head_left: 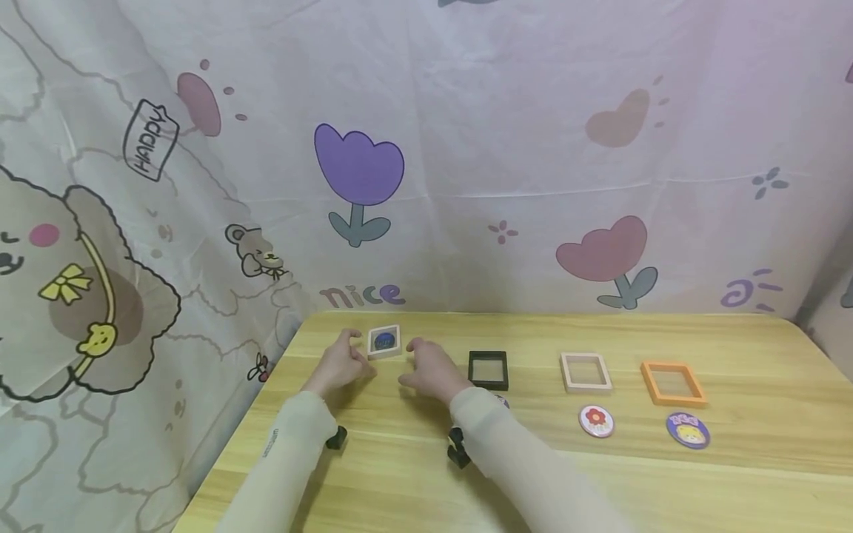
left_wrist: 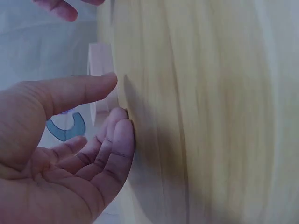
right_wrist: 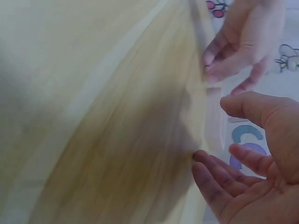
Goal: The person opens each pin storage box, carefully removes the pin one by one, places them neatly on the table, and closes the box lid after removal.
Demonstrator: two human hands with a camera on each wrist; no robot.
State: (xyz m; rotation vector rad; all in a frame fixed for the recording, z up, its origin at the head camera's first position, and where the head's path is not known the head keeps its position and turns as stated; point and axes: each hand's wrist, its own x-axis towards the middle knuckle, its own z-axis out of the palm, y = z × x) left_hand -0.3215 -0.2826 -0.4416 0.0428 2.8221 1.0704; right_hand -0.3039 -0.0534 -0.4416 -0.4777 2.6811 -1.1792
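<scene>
A small white square frame (head_left: 393, 352) with a dark blue round badge (head_left: 384, 340) inside its border sits on the table's far left. My left hand (head_left: 340, 364) is just left of it, fingers relaxed and loosely bent, holding nothing. On the other side, my right hand (head_left: 432, 370) has thumb and fingers spread apart, also holding nothing. In the left wrist view the pale side of the frame (left_wrist: 100, 58) shows beyond the thumb. The right wrist view has the frame's side (right_wrist: 214, 116) between both hands, a little beyond the right fingertips.
Rightward on the wooden table (head_left: 400, 474) lie a black frame (head_left: 489, 385), a pale pink frame (head_left: 588, 388) and an orange frame (head_left: 676, 401). Nearer me are a red-flower badge (head_left: 596, 420) and a purple badge (head_left: 688, 430). Another badge (head_left: 503, 400) is mostly hidden by my right sleeve.
</scene>
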